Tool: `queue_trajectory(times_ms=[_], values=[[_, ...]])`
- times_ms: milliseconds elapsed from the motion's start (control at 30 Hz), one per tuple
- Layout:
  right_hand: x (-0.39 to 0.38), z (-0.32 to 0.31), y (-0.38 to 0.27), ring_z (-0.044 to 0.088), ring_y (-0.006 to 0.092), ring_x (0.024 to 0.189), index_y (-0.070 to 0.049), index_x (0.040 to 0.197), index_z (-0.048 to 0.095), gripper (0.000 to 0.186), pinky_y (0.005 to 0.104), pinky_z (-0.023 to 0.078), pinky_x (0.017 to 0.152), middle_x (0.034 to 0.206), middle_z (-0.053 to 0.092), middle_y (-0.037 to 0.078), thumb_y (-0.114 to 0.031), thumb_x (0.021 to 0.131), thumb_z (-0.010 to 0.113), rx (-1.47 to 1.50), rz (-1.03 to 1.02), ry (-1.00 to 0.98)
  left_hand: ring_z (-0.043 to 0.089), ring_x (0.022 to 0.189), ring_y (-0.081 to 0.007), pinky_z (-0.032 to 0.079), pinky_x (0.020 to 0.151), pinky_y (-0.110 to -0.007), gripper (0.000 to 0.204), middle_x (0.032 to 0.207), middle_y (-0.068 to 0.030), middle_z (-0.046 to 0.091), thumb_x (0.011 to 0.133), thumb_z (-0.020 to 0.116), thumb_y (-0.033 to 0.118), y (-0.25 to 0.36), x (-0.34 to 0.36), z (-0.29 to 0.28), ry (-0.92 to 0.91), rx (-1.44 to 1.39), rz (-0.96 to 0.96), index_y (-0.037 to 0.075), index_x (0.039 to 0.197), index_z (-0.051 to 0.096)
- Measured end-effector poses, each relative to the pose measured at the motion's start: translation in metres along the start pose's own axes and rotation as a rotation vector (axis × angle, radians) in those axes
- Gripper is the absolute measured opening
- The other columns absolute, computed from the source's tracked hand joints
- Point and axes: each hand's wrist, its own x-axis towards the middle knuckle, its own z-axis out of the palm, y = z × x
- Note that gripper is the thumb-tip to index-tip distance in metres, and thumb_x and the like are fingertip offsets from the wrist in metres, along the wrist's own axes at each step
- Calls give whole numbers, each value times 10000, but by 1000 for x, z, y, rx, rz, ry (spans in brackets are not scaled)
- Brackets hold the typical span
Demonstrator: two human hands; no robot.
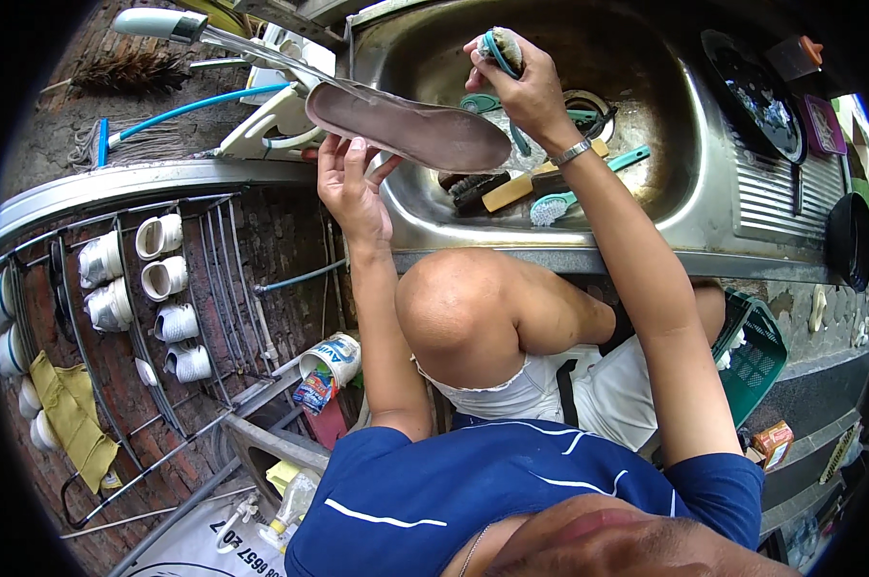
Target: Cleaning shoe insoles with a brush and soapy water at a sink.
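Long brown insole point(410, 125) with a flat oval outline, at a steel sink point(646, 58) with a rounded basin

Item 1: the insole. Slanted, partly over the basin, 1 end beyond its left edge. Left hand point(353, 192), below it: grip clamped on the near edge.

Item 2: small hand brush point(502, 53) with a teal rim and dirty whitish bristles. Right hand point(526, 85): grip closed around it, raised above the basin, apart from the insole. 1 silver metal wristband point(571, 152) on this wrist.

Item 3: chrome tap point(252, 50) with a rounded grey end. Its spout overlaps the insole in view; contact cannot be told.

In the basin: 1 long pale-yellow block point(511, 192); beside it, 1 dark-bristled brush point(478, 189) and 1 teal-handled brush with white bristles point(559, 205).

Right of the basin: 1 round black pan point(742, 87), near a ribbed steel drainboard point(757, 197).

Left: wire rack point(132, 389) with white shoes point(165, 278), 4 in 1 row. Below the drainboard: 1 green perforated plastic crate point(758, 332).
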Motion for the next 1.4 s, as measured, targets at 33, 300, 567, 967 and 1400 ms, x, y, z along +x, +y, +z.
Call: queue_trajectory(times_ms=[33, 300, 567, 967, 1400], values=[[1, 0, 0, 669, 126, 749, 0, 1053, 656, 135, 273, 570, 721, 799, 679, 50, -109, 980, 626, 1, 0, 3, 678, 992, -214, 641, 739, -395, 425, 1145, -110, 640, 945, 630, 145, 1, 1, -1, 15, -31, 20, -3, 1321, 497], [5, -3, 3, 693, 112, 716, -24, 973, 677, 124, 264, 531, 690, 728, 711, 39, -142, 952, 649, -14, -51, 110, 628, 1051, -238, 601, 842, -439, 446, 1211, -103, 609, 924, 646, 229, 26, 9, -18, 168, -72, 130, 84, 1322, 507], [4, -2, 5, 699, 118, 719, -17, 977, 680, 140, 267, 532, 688, 731, 713, 48, -151, 959, 643, 15, -48, 104, 614, 1053, -249, 594, 875, -467, 378, 1221, -101, 596, 918, 628, 195, 47, 16, -45, 282, -87, 272, 107, 1272, 527], [4, -1, 2, 675, 126, 732, -7, 1008, 661, 147, 260, 534, 707, 773, 688, 53, -142, 986, 609, -6, -31, 91, 622, 1037, -260, 611, 854, -463, 416, 1224, -113, 585, 911, 626, 184, 34, 14, -34, 250, -117, 246, 95, 1299, 505], [5, -2, -1, 674, 123, 729, -1, 1012, 673, 186, 260, 520, 708, 757, 697, 55, -174, 992, 607, -34, -36, 89, 619, 1059, -253, 600, 845, -463, 486, 1224, -123, 581, 917, 635, 224, -2, 3, 1, 158, -47, 71, 78, 1342, 452]])
